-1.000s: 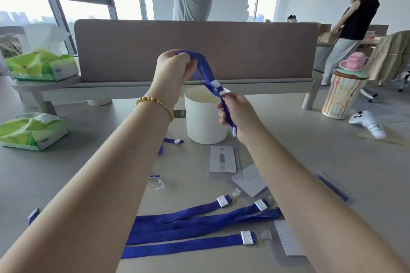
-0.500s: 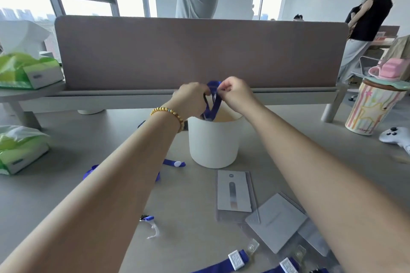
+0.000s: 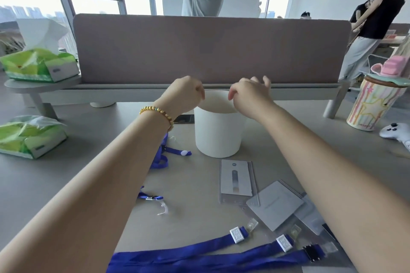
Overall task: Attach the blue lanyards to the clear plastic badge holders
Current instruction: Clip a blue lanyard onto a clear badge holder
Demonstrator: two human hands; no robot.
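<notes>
- Your left hand point(image 3: 185, 93) and right hand point(image 3: 249, 93) hover empty, fingers loose, over white bin point(image 3: 218, 131)
- Lanyards point(image 3: 199, 255) and badge holders point(image 3: 274, 207) on table point(image 3: 66, 179) look mostly unattached; more to do

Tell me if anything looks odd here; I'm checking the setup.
A small blue lanyard scrap with a loose clear strap lies apart from the full lanyards, looking detached. Nothing spilled.
</notes>
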